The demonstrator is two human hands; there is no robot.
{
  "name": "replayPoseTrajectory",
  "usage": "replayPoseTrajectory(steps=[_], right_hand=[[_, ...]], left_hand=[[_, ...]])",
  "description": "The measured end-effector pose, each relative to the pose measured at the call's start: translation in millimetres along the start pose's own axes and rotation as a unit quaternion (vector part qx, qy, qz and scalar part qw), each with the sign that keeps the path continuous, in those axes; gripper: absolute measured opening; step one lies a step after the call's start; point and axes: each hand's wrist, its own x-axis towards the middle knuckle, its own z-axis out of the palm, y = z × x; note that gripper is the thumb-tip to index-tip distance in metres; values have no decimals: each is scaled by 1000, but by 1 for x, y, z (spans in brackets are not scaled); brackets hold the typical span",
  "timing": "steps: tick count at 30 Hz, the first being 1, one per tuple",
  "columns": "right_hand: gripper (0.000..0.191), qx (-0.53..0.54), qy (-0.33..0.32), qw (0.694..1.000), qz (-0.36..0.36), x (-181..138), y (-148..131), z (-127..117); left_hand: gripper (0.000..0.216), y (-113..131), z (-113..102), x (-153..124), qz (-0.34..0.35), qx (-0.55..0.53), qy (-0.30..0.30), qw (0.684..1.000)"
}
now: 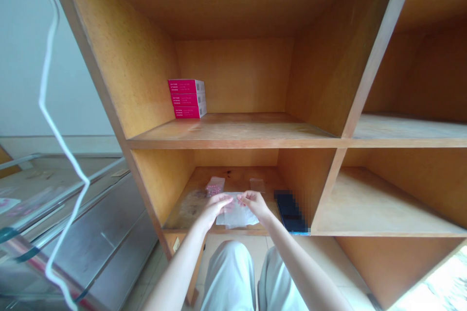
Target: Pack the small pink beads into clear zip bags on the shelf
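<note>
On the lower shelf, my left hand [219,201] and my right hand [252,201] come close together, fingertips pinched. Something small and see-through with a pinkish tint seems to be between them, too fine to make out. Under both hands lies a white, thin sheet or bag [239,218], partly covered by them. A small clear bag of pinkish-red beads [215,187] rests just behind my left hand. Behind my right hand is another small clear bag [257,184], lying flat.
A dark, phone-like slab [294,214], partly pixelated, lies right of my right hand by the shelf's front edge. Three pink boxes [187,99] are stacked on the upper shelf [241,129]. A white cable [62,143] hangs at left beside a glass case [116,218].
</note>
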Motion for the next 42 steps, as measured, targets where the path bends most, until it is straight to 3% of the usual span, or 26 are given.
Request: replayPoseTrajectory(steps=[9, 13, 19, 29, 36, 42], right_hand=[[23, 27, 3, 1000, 9, 5, 1, 7], [14, 33, 35, 999, -9, 8, 8, 15], [6, -66, 91, 993, -43, 13, 18, 22], [8, -200, 132, 970, -37, 9, 1, 29], [8, -254, 175, 951, -41, 12, 8, 34], [9, -259, 194, 945, -49, 14, 12, 37]], left_hand=[[26, -3, 5, 11, 29, 46, 35, 998], [22, -9, 5, 16, 44, 60, 69, 995], [9, -18, 7, 23, 83, 98, 121, 984], [8, -18, 13, 28, 102, 140, 148, 974], [11, -19, 17, 32, 108, 162, 170, 966], [13, -28, 13, 38, 158, 239, 207, 935]])
